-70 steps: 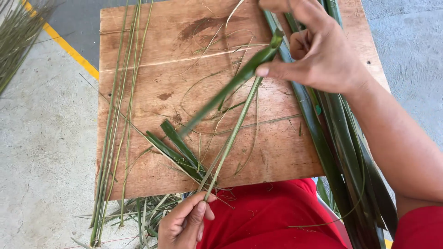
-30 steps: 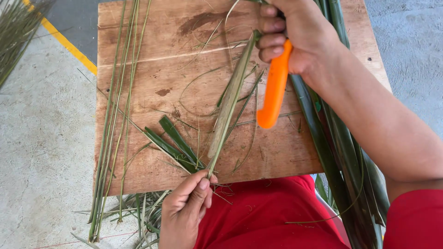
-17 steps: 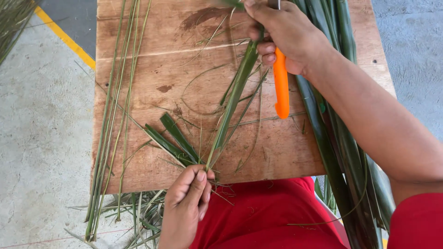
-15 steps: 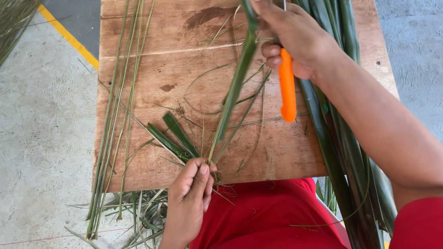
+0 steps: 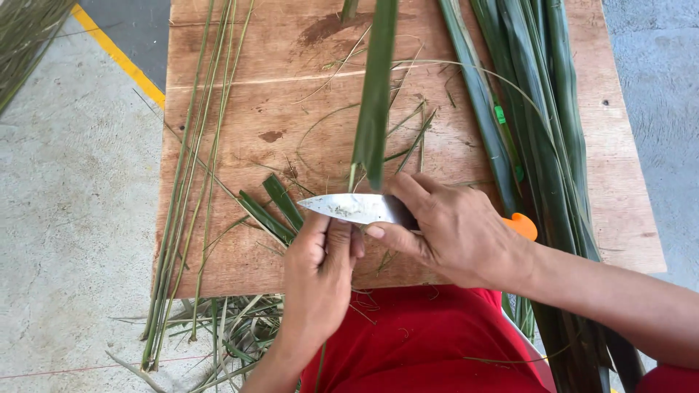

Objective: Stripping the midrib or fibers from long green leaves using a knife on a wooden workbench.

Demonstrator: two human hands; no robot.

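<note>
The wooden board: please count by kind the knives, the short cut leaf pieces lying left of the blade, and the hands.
Knife: 1
Short cut leaf pieces: 2
Hands, left and right: 2
Total: 5

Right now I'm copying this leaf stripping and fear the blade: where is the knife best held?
Grip the knife by its orange handle, coming from the right, as the right hand does. The bare blade points left toward the left hand, whose fingers sit just under it by the long green leaf, so the handle end is probably the safe one.
</note>
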